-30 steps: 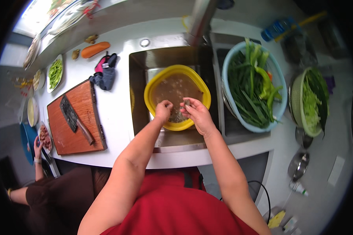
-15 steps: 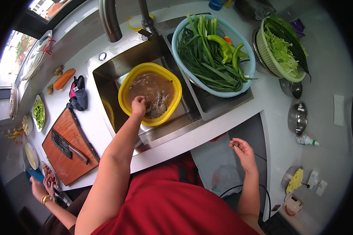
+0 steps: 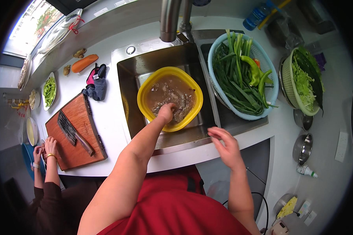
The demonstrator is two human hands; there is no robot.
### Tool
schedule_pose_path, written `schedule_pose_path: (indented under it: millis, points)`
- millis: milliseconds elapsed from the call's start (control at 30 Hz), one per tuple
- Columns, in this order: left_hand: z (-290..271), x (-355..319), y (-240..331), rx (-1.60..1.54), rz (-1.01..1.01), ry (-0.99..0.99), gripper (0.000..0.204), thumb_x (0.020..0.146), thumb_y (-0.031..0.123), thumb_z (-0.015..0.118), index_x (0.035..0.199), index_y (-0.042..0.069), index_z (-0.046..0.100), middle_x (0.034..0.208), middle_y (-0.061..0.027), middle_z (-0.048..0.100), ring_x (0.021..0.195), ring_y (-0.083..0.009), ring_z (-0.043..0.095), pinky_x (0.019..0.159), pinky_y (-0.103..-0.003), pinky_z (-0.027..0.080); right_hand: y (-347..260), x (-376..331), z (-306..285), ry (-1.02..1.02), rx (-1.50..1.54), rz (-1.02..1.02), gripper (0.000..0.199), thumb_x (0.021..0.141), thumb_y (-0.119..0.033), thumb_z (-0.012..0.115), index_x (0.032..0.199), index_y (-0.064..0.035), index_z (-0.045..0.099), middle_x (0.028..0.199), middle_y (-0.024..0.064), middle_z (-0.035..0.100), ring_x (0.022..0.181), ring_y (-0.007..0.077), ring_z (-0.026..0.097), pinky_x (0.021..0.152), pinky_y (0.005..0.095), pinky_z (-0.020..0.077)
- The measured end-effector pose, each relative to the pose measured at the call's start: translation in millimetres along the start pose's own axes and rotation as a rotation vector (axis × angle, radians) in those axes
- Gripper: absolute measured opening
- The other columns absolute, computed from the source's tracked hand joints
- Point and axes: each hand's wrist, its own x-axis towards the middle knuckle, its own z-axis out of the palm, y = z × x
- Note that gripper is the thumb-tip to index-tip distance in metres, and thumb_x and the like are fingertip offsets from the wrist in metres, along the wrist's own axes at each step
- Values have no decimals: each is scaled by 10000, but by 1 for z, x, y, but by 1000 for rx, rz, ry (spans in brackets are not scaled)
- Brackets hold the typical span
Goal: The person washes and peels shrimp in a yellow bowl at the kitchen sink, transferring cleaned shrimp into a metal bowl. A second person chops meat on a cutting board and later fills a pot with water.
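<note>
A yellow basin (image 3: pixel 199 102) of murky brown water sits in the steel sink. Greyish, shrimp-like pieces (image 3: pixel 181 111) lie in the water. My left hand (image 3: pixel 166 112) reaches over the basin's near side, its fingers curled at the water among the pieces. The fingertips are partly hidden, so what they grip cannot be made out. My right hand (image 3: pixel 228 149) is raised over the sink's front edge, right of the basin. Its fingers are stretched out with the thumb apart, and nothing shows between them.
A blue basket (image 3: pixel 273 62) of green onions and peppers stands right of the basin, under a tall faucet (image 3: pixel 170 23). A cleaver (image 3: pixel 72 131) lies on a wooden cutting board (image 3: pixel 59 154) to the left. Beside the board, another person's hands (image 3: pixel 50 147) work. Steel bowls (image 3: pixel 302 149) line the right counter.
The view has shifted. My right hand moved up and left to the sink edge; the small dark piece in its fingers no longer shows. My left hand stays in the basin. The other person's hands moved closer to the board.
</note>
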Motion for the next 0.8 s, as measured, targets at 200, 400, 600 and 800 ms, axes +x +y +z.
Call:
schedule_pose_path:
  millis: [200,400,600,800]
  points:
    - [-38,-1,5,-271,-318,410,240,802,145,607,1014,31,604,927,-165,637,891,-304,605,803,-358,465,93,139,80,-97,-178,104,422,828,-113,569,1220,-17,444,1146,137,509,1074,230,508,893,304,419]
    - [-29,-4,2,-273,-337,513,632,792,100,586,1346,76,283,1385,-193,261,1281,-360,242,1065,-394,210,164,190,119,132,-321,567,838,766,-247,637,1403,-103,113,1432,173,162,1305,357,187,1074,394,191]
    - [-18,11,11,-835,-734,330,741,818,277,600,1407,161,166,1381,-177,289,1270,-336,285,1031,-396,266,168,184,146,0,312,644,811,756,-51,624,1404,-149,148,1326,136,385,1176,282,416,974,349,346]
    - [-22,3,12,-1526,-635,189,512,850,301,582,1288,116,393,1180,-132,518,1034,-257,522,843,-409,441,142,186,136,-186,393,560,637,758,50,567,1335,-54,317,1219,113,486,1115,219,469,926,300,385]
